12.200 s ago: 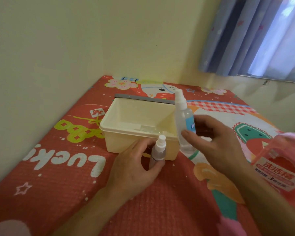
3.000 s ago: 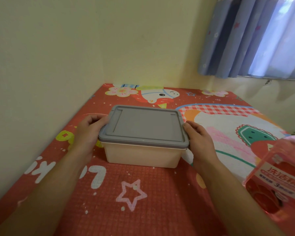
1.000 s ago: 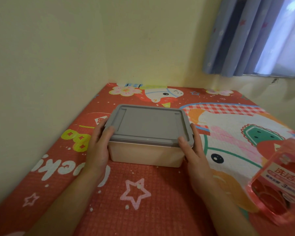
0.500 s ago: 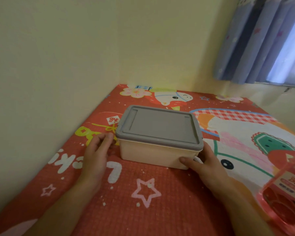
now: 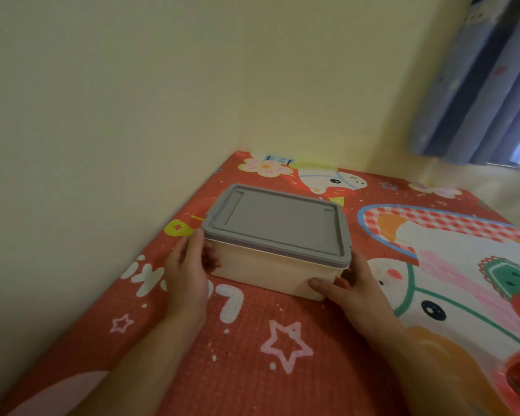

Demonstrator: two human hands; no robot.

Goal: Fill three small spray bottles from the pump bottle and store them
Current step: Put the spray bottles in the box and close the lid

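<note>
Gripping the lidded box (image 5: 270, 274), left on the mat (image 5: 246, 376) by the wall (image 5: 102, 145), both ends in curled fingers of left hand (image 5: 186, 274) and right hand (image 5: 351, 289). Risks toppling bottles presumably inside with an uneven shove.

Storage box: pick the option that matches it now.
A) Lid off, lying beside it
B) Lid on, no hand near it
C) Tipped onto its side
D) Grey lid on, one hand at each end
D: the grey lid sits flat on the cream box, with the left hand at its left end and the right hand at its near right corner.
</note>
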